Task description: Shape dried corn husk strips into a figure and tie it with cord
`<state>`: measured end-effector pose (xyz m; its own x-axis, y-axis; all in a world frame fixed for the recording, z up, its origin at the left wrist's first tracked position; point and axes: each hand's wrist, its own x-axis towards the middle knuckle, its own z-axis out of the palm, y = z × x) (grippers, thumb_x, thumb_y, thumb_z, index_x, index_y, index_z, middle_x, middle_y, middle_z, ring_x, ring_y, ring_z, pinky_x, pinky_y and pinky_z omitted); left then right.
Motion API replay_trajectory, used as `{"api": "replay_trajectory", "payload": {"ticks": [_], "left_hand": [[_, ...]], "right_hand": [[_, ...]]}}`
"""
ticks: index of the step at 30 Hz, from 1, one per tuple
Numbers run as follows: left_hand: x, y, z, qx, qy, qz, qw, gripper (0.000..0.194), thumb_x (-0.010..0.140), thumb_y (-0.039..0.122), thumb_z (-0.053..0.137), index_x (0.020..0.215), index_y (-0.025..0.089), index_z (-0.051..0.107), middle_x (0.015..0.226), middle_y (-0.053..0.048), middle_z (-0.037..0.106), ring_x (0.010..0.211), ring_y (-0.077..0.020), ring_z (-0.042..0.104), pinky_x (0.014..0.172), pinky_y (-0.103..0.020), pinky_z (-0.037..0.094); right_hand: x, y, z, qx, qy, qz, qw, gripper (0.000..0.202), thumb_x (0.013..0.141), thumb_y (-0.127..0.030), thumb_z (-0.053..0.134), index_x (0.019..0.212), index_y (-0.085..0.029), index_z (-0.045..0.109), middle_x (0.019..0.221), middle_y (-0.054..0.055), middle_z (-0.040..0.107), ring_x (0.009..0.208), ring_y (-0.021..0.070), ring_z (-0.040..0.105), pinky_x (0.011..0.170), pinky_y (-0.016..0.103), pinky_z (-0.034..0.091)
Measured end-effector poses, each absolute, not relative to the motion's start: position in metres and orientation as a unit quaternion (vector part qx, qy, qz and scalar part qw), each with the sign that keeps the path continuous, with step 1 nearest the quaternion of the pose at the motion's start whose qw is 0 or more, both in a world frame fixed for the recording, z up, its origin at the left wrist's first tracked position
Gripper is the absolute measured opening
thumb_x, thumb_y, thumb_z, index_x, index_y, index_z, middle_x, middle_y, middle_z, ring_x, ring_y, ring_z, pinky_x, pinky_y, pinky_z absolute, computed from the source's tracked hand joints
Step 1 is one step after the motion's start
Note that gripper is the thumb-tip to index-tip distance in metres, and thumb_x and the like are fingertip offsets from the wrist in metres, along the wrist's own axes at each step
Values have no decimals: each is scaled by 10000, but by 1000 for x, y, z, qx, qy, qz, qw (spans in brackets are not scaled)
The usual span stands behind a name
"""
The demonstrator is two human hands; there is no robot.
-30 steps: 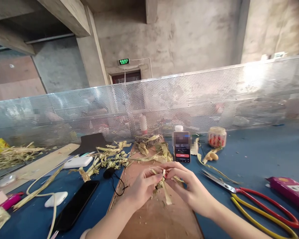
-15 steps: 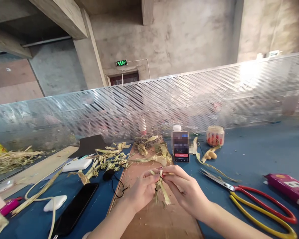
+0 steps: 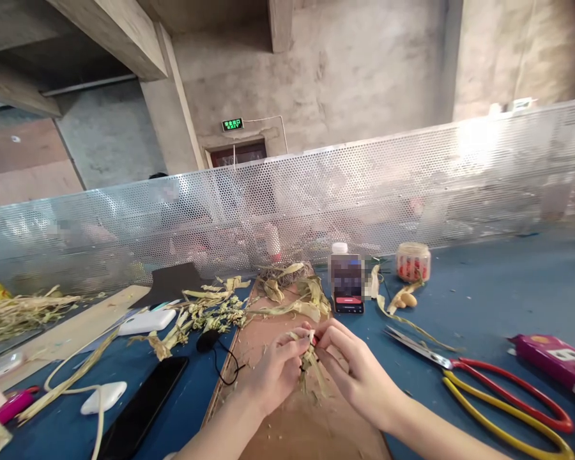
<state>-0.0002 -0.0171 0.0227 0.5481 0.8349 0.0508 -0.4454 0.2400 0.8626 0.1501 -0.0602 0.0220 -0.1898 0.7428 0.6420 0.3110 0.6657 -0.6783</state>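
Observation:
Over a brown board (image 3: pixel 263 441), my left hand (image 3: pixel 280 367) pinches a small bundle of dried husk strips (image 3: pixel 312 370). My right hand (image 3: pixel 349 367) is closed on the top of the same bundle, its fingertips meeting the left ones. A bit of red shows between the fingers, too small to name. The loose strip ends hang down between my hands. More dried husks (image 3: pixel 316 297) lie on the far part of the board. Scissors (image 3: pixel 445 363) with one red and one yellow handle lie open to the right of my right hand.
A phone (image 3: pixel 347 284) stands upright against a white-capped bottle (image 3: pixel 339 247). Behind runs a perforated metal screen (image 3: pixel 287 204). On the right are a jar (image 3: pixel 413 262) and a purple package (image 3: pixel 553 361); on the left, a black phone (image 3: pixel 146 409), a white power bank (image 3: pixel 147 321) and husk pieces (image 3: pixel 215 310).
My right fingers have curled in more at the top of the bundle. The hanging strips have shifted and blurred slightly. The left hand keeps its pinch.

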Motion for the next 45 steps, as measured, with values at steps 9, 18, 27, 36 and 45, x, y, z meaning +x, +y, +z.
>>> {"api": "replay_trajectory", "payload": {"ticks": [9,18,27,36,45], "left_hand": [[0,-17,19,437,200,385,788,81,694,205,673,757,179,630,748,-7,607,694,-120,562,631,-235,406],[6,-20,24,426,265,420,757,140,665,222,696,757,181,598,706,16,577,634,-92,520,568,-207,374],[12,-22,20,402,275,470,736,147,637,215,690,762,175,625,698,21,579,626,-84,514,573,-198,383],[11,-22,20,405,269,447,751,103,689,189,637,774,141,669,701,-3,598,596,-82,488,593,-208,386],[8,-24,18,373,262,458,763,90,682,176,647,753,127,672,703,-14,600,634,-95,508,588,-215,394]], "right_hand": [[151,-62,22,-390,-729,264,497,197,858,-190,332,666,-207,294,626,-42,332,591,113,298,540,225,305],[158,-58,18,-414,-775,156,451,181,833,-135,355,685,-212,283,629,-37,396,551,108,316,521,225,307],[155,-59,18,-393,-804,116,430,160,831,-115,337,711,-217,308,631,-29,420,526,112,347,499,220,306],[156,-57,19,-397,-792,162,434,177,829,-123,333,692,-218,272,632,-40,389,546,110,320,521,220,300],[157,-54,21,-413,-759,226,449,186,819,-121,336,664,-206,279,605,-55,345,563,100,292,526,219,270]]}}
